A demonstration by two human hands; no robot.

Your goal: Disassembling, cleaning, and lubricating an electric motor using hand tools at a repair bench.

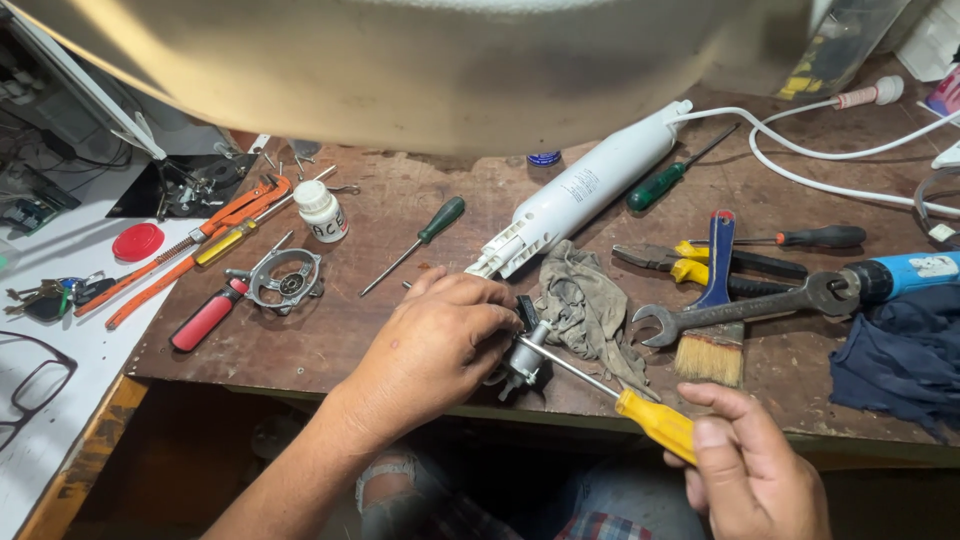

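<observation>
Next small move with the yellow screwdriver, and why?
Probably seat the tip squarely before turning. The right hand holds the yellow-handled screwdriver with its shaft angled up-left, tip at the small metal part that the left hand grips at the bench edge. The exact contact point is hidden.

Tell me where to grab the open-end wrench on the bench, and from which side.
Take the wrench by its bare middle shank, from above. The ring end lies against the blue tool, and the open jaw sits by the brush and rag.
</observation>
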